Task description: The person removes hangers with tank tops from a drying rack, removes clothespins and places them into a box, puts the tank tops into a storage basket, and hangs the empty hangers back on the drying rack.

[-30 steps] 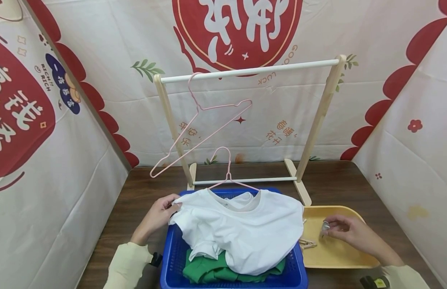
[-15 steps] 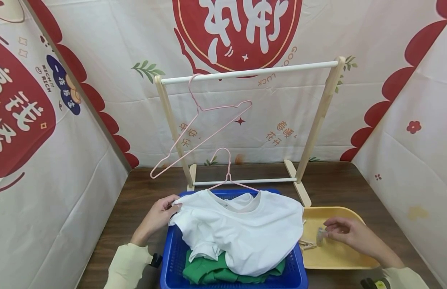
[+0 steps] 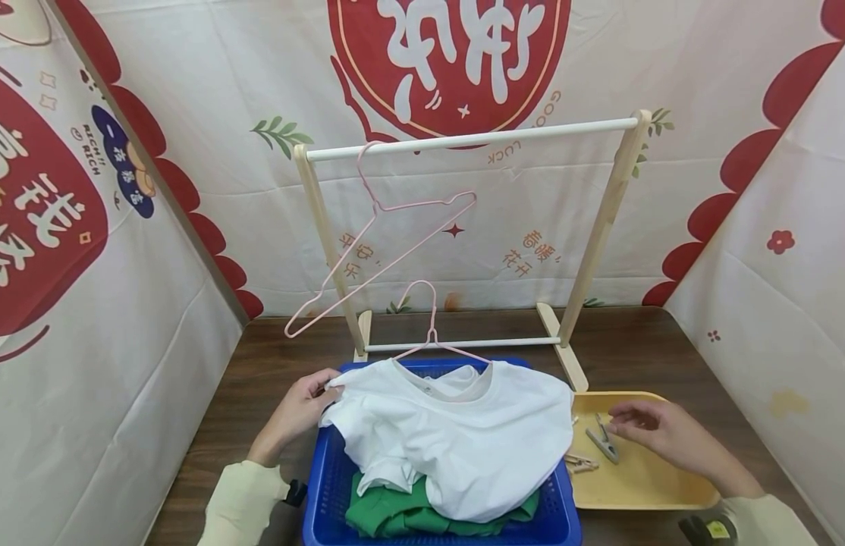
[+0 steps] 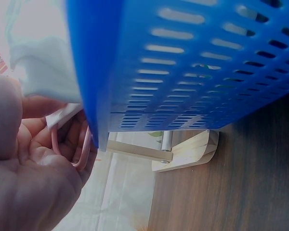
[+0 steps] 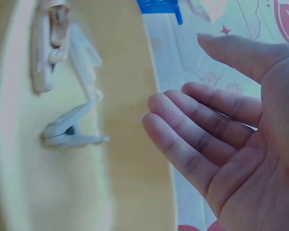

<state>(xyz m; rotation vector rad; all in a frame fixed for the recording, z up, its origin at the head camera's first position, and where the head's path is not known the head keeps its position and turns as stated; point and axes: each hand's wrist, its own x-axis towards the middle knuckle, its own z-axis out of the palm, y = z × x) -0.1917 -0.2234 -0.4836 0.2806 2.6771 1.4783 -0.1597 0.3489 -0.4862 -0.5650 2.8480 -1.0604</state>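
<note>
My left hand (image 3: 299,409) grips the left shoulder of a white T-shirt (image 3: 457,440). Pink wire, the end of a clothes hanger (image 4: 73,161), lies against my curled fingers beside the white cloth in the left wrist view. The hook of this pink hanger (image 3: 432,311) rises from the shirt's neckline. Over a yellow tray (image 3: 654,493), my right hand (image 3: 668,436) has its fingers apart and holds nothing. Close to its fingertips a grey clothespin (image 3: 605,446) lies in the tray. Several other clothespins (image 3: 581,462) lie at the tray's left side.
The shirt lies over a blue basket (image 3: 313,493), with green cloth (image 3: 422,512) under it. Behind stands a wooden rack (image 3: 603,227) with a white top bar (image 3: 477,138). Another pink hanger (image 3: 381,265) hangs on the bar's left part. Printed cloth walls (image 3: 791,303) enclose the table.
My right hand has let go of the grey clothespin, which has dropped into the yellow tray, and its fingers have spread. My left hand has kept its grip on the shirt.
</note>
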